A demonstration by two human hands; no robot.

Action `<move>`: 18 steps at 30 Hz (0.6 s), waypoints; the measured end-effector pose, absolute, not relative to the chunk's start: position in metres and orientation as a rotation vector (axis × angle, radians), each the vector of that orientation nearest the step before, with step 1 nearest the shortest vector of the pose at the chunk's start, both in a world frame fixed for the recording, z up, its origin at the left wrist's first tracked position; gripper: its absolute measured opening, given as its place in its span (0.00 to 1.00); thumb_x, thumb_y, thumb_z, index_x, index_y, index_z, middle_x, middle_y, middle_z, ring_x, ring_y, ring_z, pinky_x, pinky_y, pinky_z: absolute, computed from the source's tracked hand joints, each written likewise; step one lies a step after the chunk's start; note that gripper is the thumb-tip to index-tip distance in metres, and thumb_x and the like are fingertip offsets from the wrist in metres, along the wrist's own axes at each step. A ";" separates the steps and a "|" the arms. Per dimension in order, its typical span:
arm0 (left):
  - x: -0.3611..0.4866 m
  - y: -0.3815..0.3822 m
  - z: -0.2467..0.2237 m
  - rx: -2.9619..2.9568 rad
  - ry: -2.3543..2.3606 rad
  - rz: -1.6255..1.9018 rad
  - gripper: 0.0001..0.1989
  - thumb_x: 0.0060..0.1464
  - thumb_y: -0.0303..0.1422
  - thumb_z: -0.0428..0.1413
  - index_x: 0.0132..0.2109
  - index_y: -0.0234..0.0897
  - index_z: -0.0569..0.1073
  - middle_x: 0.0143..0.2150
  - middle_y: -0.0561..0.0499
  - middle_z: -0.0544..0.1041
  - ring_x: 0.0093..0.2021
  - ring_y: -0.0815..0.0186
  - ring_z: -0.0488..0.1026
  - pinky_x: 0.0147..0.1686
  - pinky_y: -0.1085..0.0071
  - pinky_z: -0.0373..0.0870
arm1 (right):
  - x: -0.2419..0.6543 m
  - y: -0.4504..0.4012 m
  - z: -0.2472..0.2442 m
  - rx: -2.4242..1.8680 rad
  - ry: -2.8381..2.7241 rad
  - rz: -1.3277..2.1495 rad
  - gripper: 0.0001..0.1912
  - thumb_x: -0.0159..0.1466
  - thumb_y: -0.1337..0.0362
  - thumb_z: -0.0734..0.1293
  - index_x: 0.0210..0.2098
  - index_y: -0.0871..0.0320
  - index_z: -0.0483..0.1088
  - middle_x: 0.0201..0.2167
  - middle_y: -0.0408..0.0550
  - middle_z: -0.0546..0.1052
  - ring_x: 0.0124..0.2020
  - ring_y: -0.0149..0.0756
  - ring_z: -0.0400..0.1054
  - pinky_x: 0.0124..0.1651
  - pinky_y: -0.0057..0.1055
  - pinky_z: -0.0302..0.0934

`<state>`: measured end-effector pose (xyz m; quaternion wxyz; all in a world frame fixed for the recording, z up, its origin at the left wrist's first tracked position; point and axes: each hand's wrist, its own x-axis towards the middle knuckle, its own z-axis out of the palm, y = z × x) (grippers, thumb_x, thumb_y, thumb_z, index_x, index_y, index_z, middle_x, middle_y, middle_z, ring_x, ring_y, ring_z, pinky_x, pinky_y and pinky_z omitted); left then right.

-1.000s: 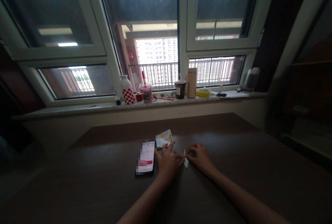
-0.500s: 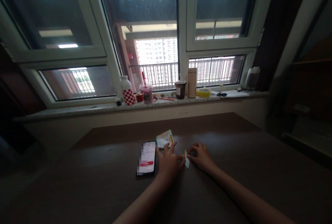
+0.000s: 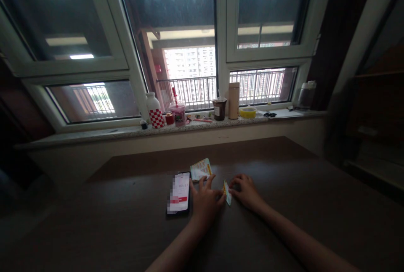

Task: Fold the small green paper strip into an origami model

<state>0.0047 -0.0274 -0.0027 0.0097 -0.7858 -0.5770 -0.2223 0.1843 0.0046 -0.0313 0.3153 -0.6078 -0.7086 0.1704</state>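
Observation:
Between my two hands, a small folded piece of printed paper (image 3: pixel 227 195), white with yellow and green, stands on edge over the brown table (image 3: pixel 132 221). My left hand (image 3: pixel 205 199) pinches its left side with thumb and a finger, the other fingers spread. On the opposite side my right hand (image 3: pixel 246 190) is curled, its fingertips gripping the paper's right edge. A flat printed paper packet (image 3: pixel 200 169), pale with yellow and green trim, lies just beyond my left fingers, which hide its lower edge. Close on the left is a lit phone (image 3: pixel 181 192), its screen showing digits and a red button.
Behind the table, a windowsill (image 3: pixel 126 133) bears a checkered bottle (image 3: pixel 155 112), a pink cup (image 3: pixel 177 113), a dark cup (image 3: pixel 219 109), a tan flask (image 3: pixel 233 100), yellow tape (image 3: pixel 248 113), scissors (image 3: pixel 270 114) and a clear jar (image 3: pixel 306 94).
The folded paper has turned slightly, so more of its printed face shows. Both hands keep their grip and have barely moved. The whole view has shifted a little.

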 end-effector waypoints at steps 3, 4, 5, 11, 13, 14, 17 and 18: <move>0.004 -0.027 -0.004 -2.447 -1.826 -0.704 0.07 0.51 0.45 0.58 0.37 0.57 0.80 0.61 0.55 0.66 0.62 0.51 0.57 0.60 0.36 0.31 | 0.186 0.005 -0.033 -1.589 -1.901 0.442 0.06 0.56 0.64 0.69 0.35 0.53 0.75 0.45 0.50 0.70 0.51 0.44 0.60 0.56 0.38 0.55; 0.004 -0.027 -0.004 -2.449 -1.837 -0.708 0.07 0.51 0.45 0.58 0.37 0.57 0.80 0.61 0.55 0.66 0.62 0.51 0.57 0.60 0.36 0.32 | 0.187 0.004 -0.033 -1.584 -1.914 0.434 0.06 0.56 0.63 0.69 0.35 0.53 0.75 0.45 0.49 0.70 0.51 0.44 0.60 0.56 0.38 0.54; 0.004 -0.027 -0.005 -2.456 -1.844 -0.711 0.07 0.52 0.45 0.58 0.37 0.57 0.79 0.61 0.55 0.66 0.62 0.51 0.57 0.60 0.35 0.32 | 0.187 0.003 -0.033 -1.574 -1.927 0.422 0.07 0.57 0.63 0.69 0.36 0.53 0.75 0.45 0.49 0.70 0.51 0.43 0.60 0.56 0.38 0.54; 0.003 -0.027 -0.005 -2.500 -1.808 -0.738 0.07 0.52 0.44 0.57 0.36 0.54 0.80 0.61 0.53 0.66 0.63 0.52 0.56 0.61 0.38 0.32 | 0.185 -0.008 -0.026 -1.521 -1.996 0.366 0.09 0.59 0.59 0.67 0.40 0.50 0.74 0.47 0.48 0.69 0.52 0.43 0.59 0.56 0.39 0.54; 0.003 -0.027 -0.005 -2.500 -1.792 -0.754 0.07 0.53 0.43 0.57 0.35 0.53 0.80 0.60 0.53 0.67 0.62 0.53 0.57 0.62 0.38 0.32 | 0.184 -0.011 -0.024 -1.520 -2.015 0.356 0.12 0.60 0.57 0.66 0.42 0.48 0.74 0.49 0.48 0.69 0.52 0.44 0.59 0.57 0.41 0.53; 0.003 -0.027 -0.004 -2.495 -1.790 -0.763 0.07 0.53 0.43 0.57 0.35 0.52 0.80 0.60 0.53 0.67 0.62 0.53 0.57 0.62 0.38 0.32 | 0.184 -0.012 -0.023 -1.519 -2.026 0.351 0.13 0.60 0.57 0.67 0.44 0.46 0.74 0.49 0.48 0.69 0.53 0.44 0.59 0.57 0.41 0.53; 0.003 -0.027 -0.004 -2.472 -1.800 -0.785 0.08 0.54 0.42 0.56 0.37 0.51 0.80 0.58 0.51 0.68 0.61 0.54 0.59 0.62 0.39 0.35 | 0.185 -0.011 -0.023 -1.524 -2.047 0.358 0.14 0.59 0.57 0.68 0.45 0.43 0.74 0.49 0.48 0.69 0.53 0.45 0.58 0.57 0.41 0.53; 0.003 -0.027 -0.004 -2.465 -1.800 -0.794 0.08 0.54 0.42 0.56 0.38 0.52 0.79 0.58 0.50 0.68 0.61 0.54 0.59 0.62 0.39 0.36 | 0.185 -0.009 -0.024 -1.528 -2.047 0.370 0.14 0.59 0.57 0.68 0.45 0.42 0.75 0.49 0.48 0.69 0.53 0.45 0.59 0.57 0.41 0.53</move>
